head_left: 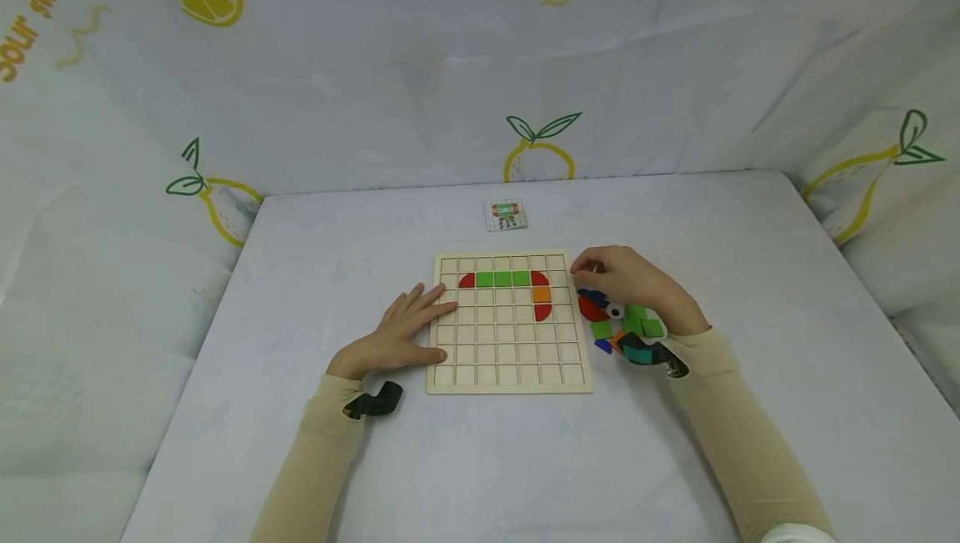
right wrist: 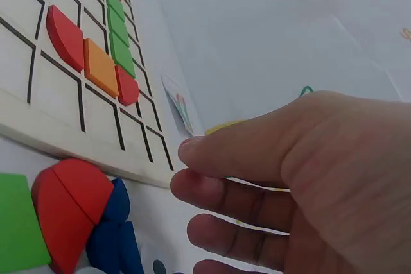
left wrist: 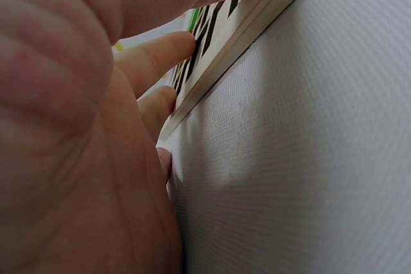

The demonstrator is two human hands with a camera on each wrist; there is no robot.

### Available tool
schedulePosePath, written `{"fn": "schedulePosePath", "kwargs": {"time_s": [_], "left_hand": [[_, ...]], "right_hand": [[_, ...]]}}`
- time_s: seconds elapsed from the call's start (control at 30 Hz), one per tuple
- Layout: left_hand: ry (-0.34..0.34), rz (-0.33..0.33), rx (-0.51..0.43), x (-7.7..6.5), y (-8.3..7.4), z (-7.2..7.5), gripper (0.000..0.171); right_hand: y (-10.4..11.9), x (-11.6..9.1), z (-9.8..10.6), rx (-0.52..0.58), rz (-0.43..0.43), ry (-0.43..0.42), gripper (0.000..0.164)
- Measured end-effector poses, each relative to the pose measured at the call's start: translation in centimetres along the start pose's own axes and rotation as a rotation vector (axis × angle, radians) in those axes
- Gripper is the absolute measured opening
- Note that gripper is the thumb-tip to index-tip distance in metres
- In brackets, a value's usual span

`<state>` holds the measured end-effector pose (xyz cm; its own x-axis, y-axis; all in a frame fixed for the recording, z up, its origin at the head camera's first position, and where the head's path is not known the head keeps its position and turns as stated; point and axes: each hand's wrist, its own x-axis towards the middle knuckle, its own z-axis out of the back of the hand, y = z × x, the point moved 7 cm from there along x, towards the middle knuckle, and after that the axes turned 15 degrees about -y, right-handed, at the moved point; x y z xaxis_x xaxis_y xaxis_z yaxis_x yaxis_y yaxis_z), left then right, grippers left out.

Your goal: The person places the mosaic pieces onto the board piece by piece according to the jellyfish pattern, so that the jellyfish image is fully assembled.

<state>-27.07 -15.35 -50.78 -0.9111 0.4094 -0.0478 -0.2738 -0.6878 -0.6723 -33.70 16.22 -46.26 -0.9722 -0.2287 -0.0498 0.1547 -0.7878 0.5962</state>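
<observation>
Nearest to you, the beige sleeves reach forward over the white table; a dark device sits at your left wrist. Your left hand lies with its fingers spread and straight, holding nothing; the thumb and some fingertips rest on the left side of the gridded wooden board, which lies flat in front of you.

Just beside the board's right edge is a cluster of loose pieces: a blue triangle, an orange piece, green pieces, red rounded pieces, a white disc with a dark dot and dark blue pieces.

Your right hand is above the far end of that cluster, its fingers loosely bent and the thumb tip near the index tip, at the board's upper right edge. The right wrist view shows nothing pinched there; contact with the board cannot be told.

Set on the board, nearest first: a red quarter-round, an orange square, then a row of three green squares between two red corner pieces.

Beyond the board lies a card printed with a green and red figure; behind it hangs a lemon-print cloth.
</observation>
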Motion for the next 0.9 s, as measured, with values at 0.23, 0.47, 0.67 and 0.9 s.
{"fn": "schedulePosePath", "kwargs": {"time_s": [0.23,0.47,0.67,0.9], "left_hand": [[-0.004,-0.005,-0.002,0.0,0.0,0.0,0.079],[-0.009,-0.006,-0.013,0.0,0.0,0.0,0.079],[-0.007,-0.005,-0.009,0.0,0.0,0.0,0.080],[-0.008,-0.007,-0.007,0.1,0.1,-0.1,0.080]], "right_hand": [[-0.9,0.0,0.4,-0.033,-0.020,0.017,0.027],[-1.5,0.2,0.6,-0.085,0.011,0.004,0.031],[-2.3,0.1,0.4,-0.118,0.021,0.040,0.040],[-2.8,0.0,0.7,-0.152,0.026,0.053,0.035]]}}
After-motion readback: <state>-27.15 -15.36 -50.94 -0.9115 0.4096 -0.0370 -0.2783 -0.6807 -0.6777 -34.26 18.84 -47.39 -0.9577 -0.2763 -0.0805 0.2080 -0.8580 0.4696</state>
